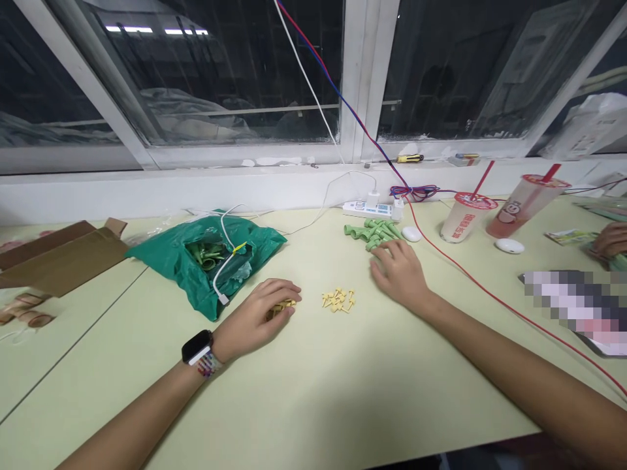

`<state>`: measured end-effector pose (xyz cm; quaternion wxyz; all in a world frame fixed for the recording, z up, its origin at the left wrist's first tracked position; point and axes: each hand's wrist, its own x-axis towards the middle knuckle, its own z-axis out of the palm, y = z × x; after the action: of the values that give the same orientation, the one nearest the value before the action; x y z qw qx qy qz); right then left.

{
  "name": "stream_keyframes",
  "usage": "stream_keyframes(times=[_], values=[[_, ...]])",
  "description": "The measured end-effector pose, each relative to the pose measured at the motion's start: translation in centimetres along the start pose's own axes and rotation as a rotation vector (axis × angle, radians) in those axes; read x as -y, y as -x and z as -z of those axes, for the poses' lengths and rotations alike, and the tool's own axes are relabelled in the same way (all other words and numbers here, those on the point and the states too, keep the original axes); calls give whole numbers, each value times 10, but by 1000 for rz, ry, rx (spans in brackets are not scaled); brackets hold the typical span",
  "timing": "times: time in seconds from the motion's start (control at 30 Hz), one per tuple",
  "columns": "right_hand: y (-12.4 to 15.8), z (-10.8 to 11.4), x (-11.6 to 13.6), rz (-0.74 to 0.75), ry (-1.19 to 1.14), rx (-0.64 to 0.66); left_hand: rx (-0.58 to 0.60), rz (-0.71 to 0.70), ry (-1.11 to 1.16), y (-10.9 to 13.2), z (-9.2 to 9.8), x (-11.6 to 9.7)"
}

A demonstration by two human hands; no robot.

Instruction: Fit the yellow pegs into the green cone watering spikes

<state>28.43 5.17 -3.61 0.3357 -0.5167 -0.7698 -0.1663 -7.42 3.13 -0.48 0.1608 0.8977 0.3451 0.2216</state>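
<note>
One left hand: palm down, left of the loose yellow pile, cupped narrowly around more yellow pieces; whether it gripped or merely covered them I could not tell.
Right hand: beyond and right of the pile, fingers bent and slightly parted at the near edge of some green pieces; the fingertips were partly hidden, so I could not tell whether they held any.
Yellow pile: small, thin, stem-like bits with wider ends, lying crisscrossed on the smooth, pale table between the hands.
Green pieces: smooth, tube-like, heaped beyond the pile and to its right.
Green bag: crinkled thin plastic, left of the pile and farther off, gaping over more green tubes; its depths were dark, and a white cable lay across it.
Cups: well right of the pile, a whitish one with red print and a taller clear one with pinkish drink low inside; both had red straws.
Cardboard box: brown, flaps up, far left of the pile, cut off by the frame; its inside was hard to make out.
Another person's hand: far right of the pile, cut off by the frame.
Pixelated object: right of the pile, its surface obscured.
</note>
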Motion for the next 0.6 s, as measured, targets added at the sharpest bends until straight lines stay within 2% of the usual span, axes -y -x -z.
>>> stream_keyframes(times=[0.1,0.2,0.33,0.5,0.6], values=[[7,3,-11,-33,14,40,-11,-1,-1,-1,-1,-1],[9,3,-9,2,-55,65,-29,13,-4,-1,-1,-3],[7,1,-6,-30,-31,16,-41,43,-14,0,0,-4],[7,-1,-10,-18,-107,80,-55,46,-24,1,0,-6],[6,1,-9,20,-170,58,-65,45,-40,0,0,-8]])
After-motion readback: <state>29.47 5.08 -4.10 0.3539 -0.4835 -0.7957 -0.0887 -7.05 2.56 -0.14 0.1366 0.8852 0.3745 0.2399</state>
